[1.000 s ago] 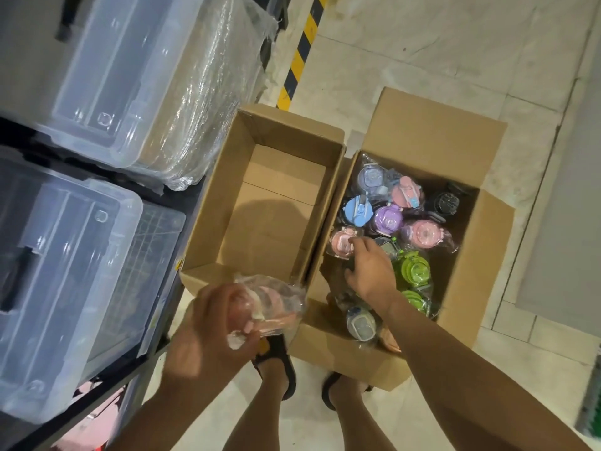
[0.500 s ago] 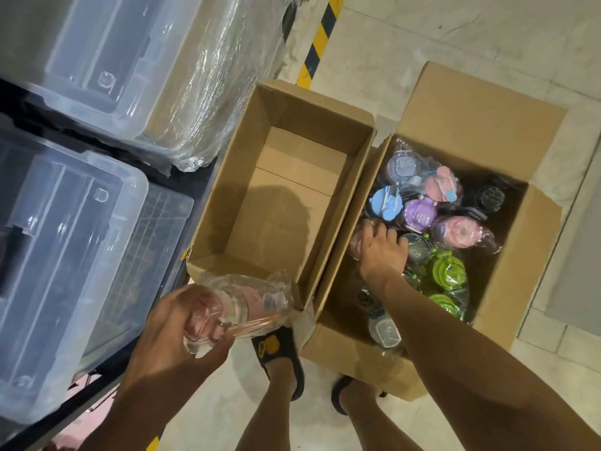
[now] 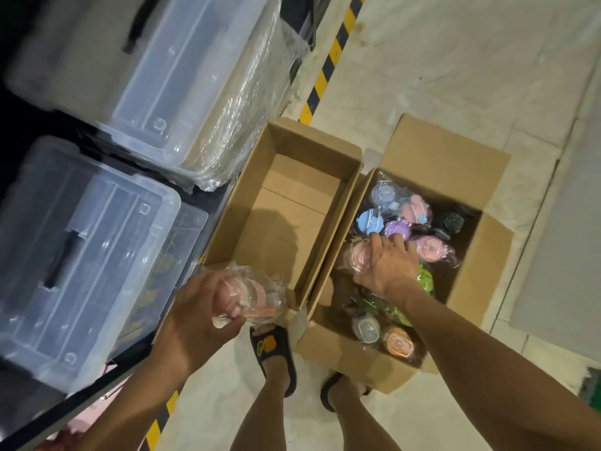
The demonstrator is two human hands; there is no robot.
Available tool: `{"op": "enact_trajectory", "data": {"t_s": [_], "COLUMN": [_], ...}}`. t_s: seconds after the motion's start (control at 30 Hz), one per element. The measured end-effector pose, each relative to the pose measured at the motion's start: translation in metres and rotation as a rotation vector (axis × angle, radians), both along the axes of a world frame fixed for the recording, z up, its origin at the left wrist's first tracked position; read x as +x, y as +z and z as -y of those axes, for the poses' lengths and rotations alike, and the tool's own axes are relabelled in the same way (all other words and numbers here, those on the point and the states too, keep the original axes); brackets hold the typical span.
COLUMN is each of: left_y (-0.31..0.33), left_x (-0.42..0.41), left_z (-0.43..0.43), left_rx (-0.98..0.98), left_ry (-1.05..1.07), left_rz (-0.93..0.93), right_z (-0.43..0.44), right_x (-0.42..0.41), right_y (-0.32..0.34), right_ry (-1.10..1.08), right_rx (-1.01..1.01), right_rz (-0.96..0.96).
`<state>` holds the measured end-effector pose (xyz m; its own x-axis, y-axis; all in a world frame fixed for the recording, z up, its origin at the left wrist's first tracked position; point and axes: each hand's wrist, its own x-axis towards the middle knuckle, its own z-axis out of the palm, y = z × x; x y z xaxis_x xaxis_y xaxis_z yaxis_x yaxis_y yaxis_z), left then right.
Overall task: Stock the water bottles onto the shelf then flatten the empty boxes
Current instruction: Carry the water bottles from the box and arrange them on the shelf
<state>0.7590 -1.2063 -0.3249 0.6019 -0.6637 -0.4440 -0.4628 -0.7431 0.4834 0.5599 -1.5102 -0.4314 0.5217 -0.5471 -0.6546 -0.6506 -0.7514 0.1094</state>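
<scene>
Tiled floor (image 3: 455,76), left grip (image 3: 198,307) clasping wrapped bottle (image 3: 257,297), right grip (image 3: 388,266) clutching boxed bottle (image 3: 357,255)

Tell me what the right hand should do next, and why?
Probably lift the pink bottle straight up out of the full box. The right hand is curled over its lid and seems to grip it, while the left hand holds a wrapped bottle, so both hands would then carry one.
</scene>
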Motion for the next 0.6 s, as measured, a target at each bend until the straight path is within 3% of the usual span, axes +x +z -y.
{"op": "enact_trajectory", "data": {"t_s": [0.27, 0.43, 0.6], "left_y": [0.128, 0.224, 0.320], "left_x": [0.011, 0.027, 0.041], "left_z": [0.034, 0.058, 0.082], "left_rx": [-0.025, -0.054, -0.192], "left_ry": [-0.085, -0.211, -0.198], "left_rz": [-0.121, -0.170, -0.313], "right_z": [0.019, 0.018, 0.008], "right_x": [-0.003, 0.001, 0.012], "right_y": [0.202, 0.337, 0.456], "right_ry": [-0.012, -0.022, -0.039], "right_rx": [0.115, 0.199, 0.301], "right_rz": [0.068, 0.271, 0.457]}}
